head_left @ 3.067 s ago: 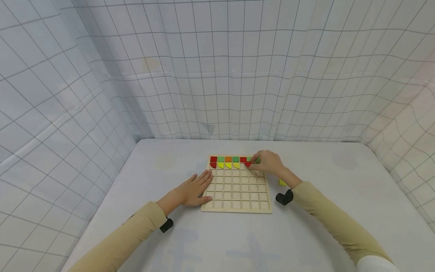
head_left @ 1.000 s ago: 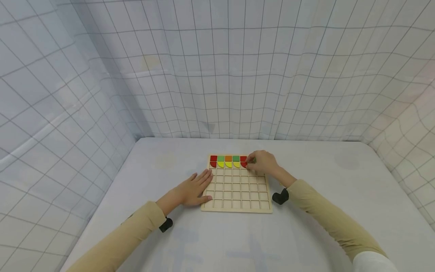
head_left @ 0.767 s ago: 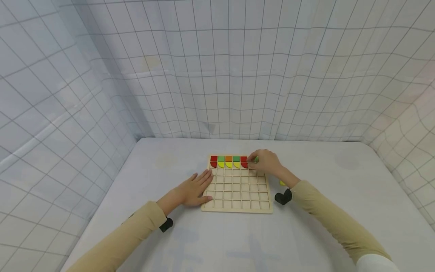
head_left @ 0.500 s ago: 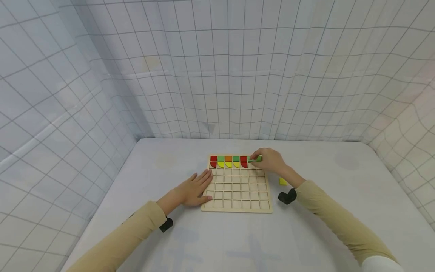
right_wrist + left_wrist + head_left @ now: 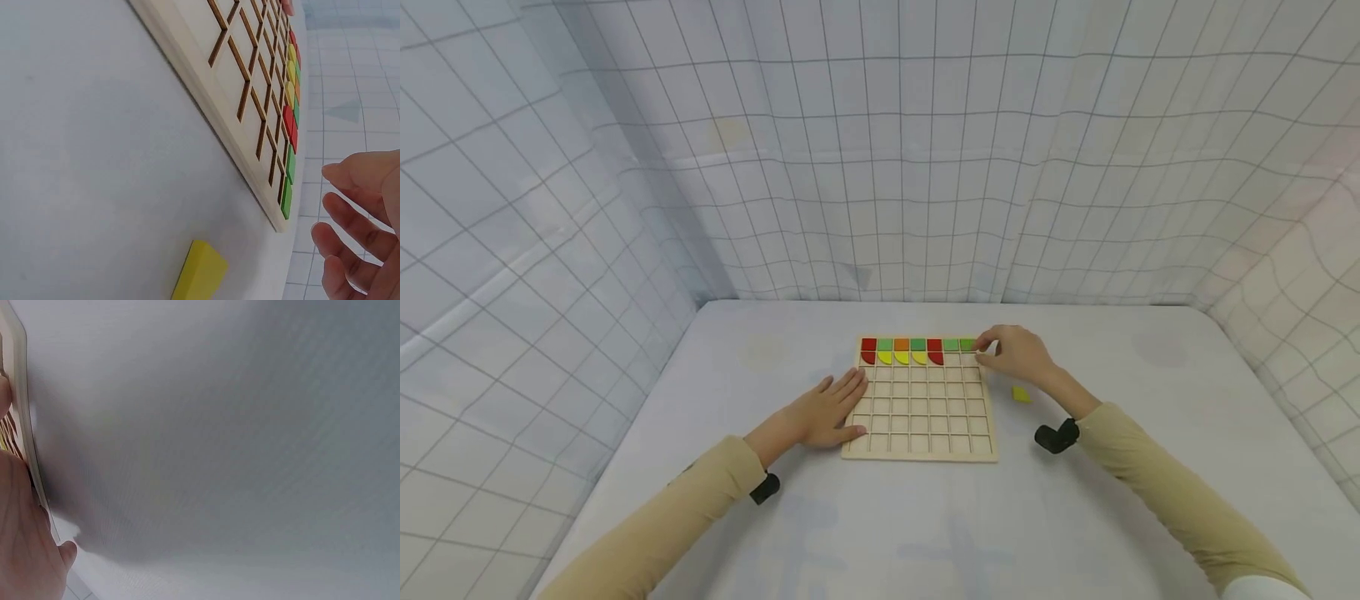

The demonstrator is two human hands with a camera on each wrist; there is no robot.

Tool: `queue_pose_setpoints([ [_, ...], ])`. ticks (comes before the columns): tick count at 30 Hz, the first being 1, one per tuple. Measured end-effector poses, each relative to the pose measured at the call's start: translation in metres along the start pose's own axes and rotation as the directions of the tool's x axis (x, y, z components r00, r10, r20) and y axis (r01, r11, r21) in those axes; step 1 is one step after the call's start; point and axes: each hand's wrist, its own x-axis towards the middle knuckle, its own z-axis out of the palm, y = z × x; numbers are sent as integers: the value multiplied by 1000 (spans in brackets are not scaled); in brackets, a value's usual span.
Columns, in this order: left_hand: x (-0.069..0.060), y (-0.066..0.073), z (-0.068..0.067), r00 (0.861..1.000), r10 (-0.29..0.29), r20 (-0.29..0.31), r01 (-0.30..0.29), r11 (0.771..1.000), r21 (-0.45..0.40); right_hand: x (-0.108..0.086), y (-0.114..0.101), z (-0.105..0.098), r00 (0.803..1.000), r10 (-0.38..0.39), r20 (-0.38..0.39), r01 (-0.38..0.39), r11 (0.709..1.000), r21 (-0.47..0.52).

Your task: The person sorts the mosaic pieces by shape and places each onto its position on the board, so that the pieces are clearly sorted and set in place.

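A wooden grid board [image 5: 925, 455] lies on the table. Its far row holds red, orange and green square tiles, among them a green square tile [image 5: 287, 199] at the right corner. In the row below sit yellow quarter-round tiles [image 5: 902, 357] and a red quarter-round tile [image 5: 936, 357] at each end of them. My left hand [image 5: 826, 412] rests flat with spread fingers on the board's left edge. By the far right corner hovers my right hand [image 5: 1017, 354], its fingers loosely bent and holding nothing. Right of the board lies a yellow tile [image 5: 1021, 394], also in the right wrist view.
A white table [image 5: 880, 533] bears the board. White grid-patterned curtains [image 5: 880, 167] hang behind and along both sides. A black wrist device [image 5: 1057, 436] sits under the right sleeve, and a black wrist device [image 5: 765, 488] under the left.
My right hand has let go of the red quarter-round tile, now in its cell, and moved right off the far green tiles. My left hand stays on the board's edge.
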Motion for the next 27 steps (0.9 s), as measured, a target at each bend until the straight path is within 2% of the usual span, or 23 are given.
queue_pose_setpoints([
  [6, 1, -3, 0, 1000, -10, -1, 10, 1000, 10, -9, 10, -2, 999, -10, -30, 9, 1000, -25],
  [13, 3, -2, 3, 1000, -7, 3, 7, 1000, 1, -25, 27, -5, 1000, -12, -9, 12, 1000, -24],
  [19, 3, -1, 3, 1000, -12, 10, 12, 1000, 7, -38, 44, -11, 994, -106, 41, 107, 994, -17],
  [27, 1, -1, 0, 1000, -3, 5, 3, 1000, 8, -53, 56, -17, 977, -152, 150, 146, 988, 50],
])
